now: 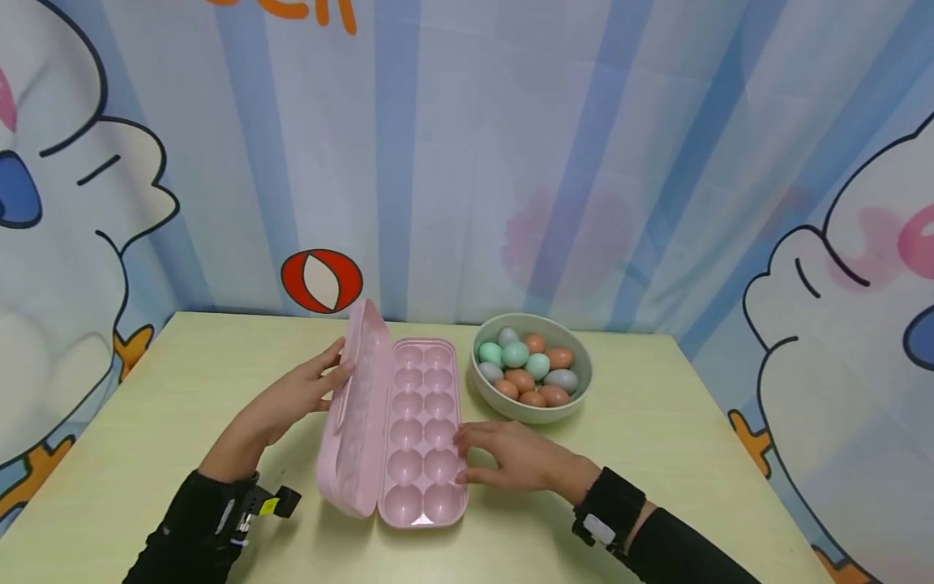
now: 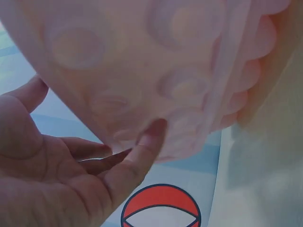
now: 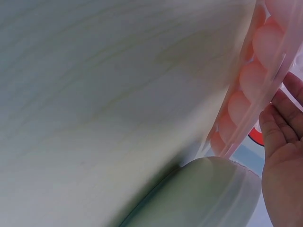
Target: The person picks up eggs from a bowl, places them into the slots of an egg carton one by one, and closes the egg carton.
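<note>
A pink egg carton (image 1: 426, 434) lies on the table with its rows of round cups bare. Its lid (image 1: 357, 422) stands raised on the left side. My left hand (image 1: 299, 397) touches the lid's outer face and free edge with spread, extended fingers. In the left wrist view, one fingertip (image 2: 154, 132) lies across the lid's outer face. At the carton's right rim, my right hand (image 1: 518, 458) rests its loosely bent fingertips. Up close, the right fingers (image 3: 274, 127) reach over that rim, and rounded cup undersides show below it.
A pale green bowl (image 1: 536, 414) holding several brown, green and grey eggs (image 1: 520, 380) stands behind my right hand, close to the carton. The light yellow table (image 1: 642, 405) ends at a striped cartoon curtain (image 1: 467, 162).
</note>
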The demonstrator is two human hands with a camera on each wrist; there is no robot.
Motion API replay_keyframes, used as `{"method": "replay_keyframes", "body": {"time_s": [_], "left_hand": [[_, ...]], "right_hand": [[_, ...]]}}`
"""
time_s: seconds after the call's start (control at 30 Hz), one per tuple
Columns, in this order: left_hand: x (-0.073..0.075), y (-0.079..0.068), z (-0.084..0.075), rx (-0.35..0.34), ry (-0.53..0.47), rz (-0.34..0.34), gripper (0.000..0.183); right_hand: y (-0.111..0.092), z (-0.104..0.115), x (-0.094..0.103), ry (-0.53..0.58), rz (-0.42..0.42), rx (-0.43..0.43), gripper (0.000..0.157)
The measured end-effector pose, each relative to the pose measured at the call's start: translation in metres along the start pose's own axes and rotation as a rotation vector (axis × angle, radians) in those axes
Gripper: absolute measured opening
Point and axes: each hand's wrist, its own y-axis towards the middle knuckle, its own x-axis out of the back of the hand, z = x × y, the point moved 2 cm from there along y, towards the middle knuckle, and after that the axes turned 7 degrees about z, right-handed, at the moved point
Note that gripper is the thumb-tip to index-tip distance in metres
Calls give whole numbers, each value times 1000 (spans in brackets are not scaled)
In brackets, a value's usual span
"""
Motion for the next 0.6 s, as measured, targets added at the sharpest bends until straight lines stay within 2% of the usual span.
{"method": "replay_keyframes", "body": {"time_s": [0.17,0.3,0.43,0.6], "left_hand": [[-7,-2,-5,-4,17,25,79],[-9,-5,-10,0,61,3,79],[-11,-4,-11,5,64,-20,81],[-12,-4,-9,10,73,-26,82]], "right_hand": [[-1,0,-2,19,7,4,47],[-2,1,-3,21,14,23,46],[-2,1,0,13,12,40,44],[-1,0,11,13,-8,47,41]]}}
